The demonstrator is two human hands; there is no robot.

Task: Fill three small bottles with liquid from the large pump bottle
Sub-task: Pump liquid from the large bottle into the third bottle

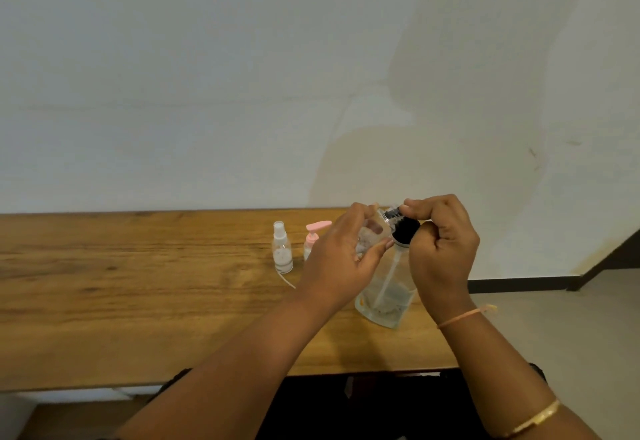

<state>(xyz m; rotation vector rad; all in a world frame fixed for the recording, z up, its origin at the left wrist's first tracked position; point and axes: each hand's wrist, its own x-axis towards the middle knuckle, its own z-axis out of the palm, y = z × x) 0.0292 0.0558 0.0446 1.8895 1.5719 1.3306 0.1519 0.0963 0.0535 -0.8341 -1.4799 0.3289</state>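
Observation:
The large clear pump bottle point(386, 295) stands on the wooden table point(138, 301), a little liquid at its bottom and a black pump head point(403, 228) on top. My right hand point(441, 249) curls over that pump head. My left hand point(341, 256) holds a small clear bottle point(372, 230) tilted with its mouth against the pump spout. Left of my hands, a small clear spray bottle point(282, 247) stands upright. A small bottle with a pink pump point(313, 235) stands beside it, partly hidden by my left hand.
A thin white tube point(285, 280) lies on the table in front of the spray bottle. A white wall rises right behind the table's far edge. The table's right end is at about the pump bottle; floor lies beyond.

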